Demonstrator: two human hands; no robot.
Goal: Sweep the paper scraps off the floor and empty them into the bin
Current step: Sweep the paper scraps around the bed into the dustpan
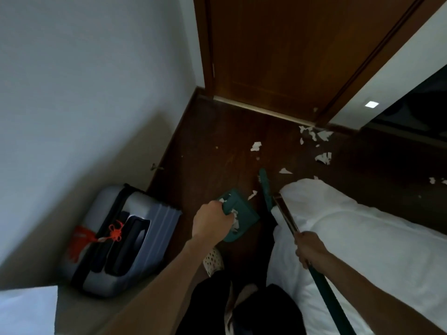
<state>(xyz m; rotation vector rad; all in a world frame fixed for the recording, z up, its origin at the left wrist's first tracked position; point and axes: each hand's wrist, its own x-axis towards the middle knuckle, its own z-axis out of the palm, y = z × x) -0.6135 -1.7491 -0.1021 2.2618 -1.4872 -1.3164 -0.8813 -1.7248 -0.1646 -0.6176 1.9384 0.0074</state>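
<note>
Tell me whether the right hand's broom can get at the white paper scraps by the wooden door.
Probably yes: the right hand holds the green broom, and bare dark floor lies between it and the paper scraps.

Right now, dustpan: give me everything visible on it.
The dustpan is teal and looks like plastic: a flat tray with a handle at its near-left end. The left hand grips that handle. It sits low over the dark wooden floor, mouth facing the broom head. White paper scraps already lie inside.
</note>
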